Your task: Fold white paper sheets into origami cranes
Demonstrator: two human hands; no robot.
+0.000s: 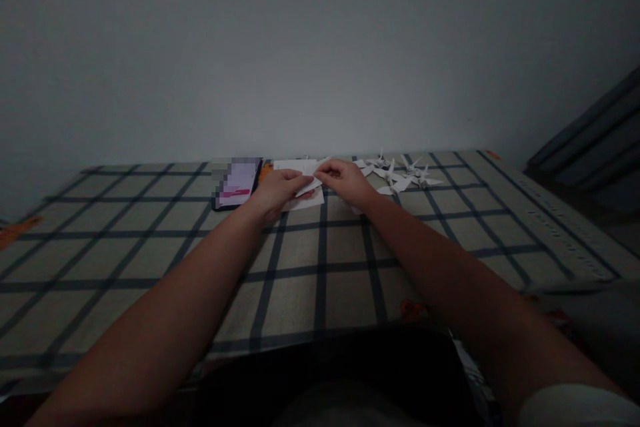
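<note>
A small folded piece of white paper (309, 187) is held between my two hands above the table. My left hand (279, 193) grips it from the left, thumb on top and fingers beneath. From the other side, the fingertips of my right hand (346, 180) pinch its upper right end. The exact folds are too small and dim to make out. White paper sheets (317, 201) lie flat under and behind my hands, partly covered by them. Several folded white paper cranes (395, 177) sit close together to the right of my right hand.
A phone (238, 188) with a lit screen lies left of my left hand. The table wears a checked cloth (165, 233) with dark lines and orange prints. A pale wall (320, 53) rises behind its far edge. Dark slanted slats or folds (595, 127) are at the right.
</note>
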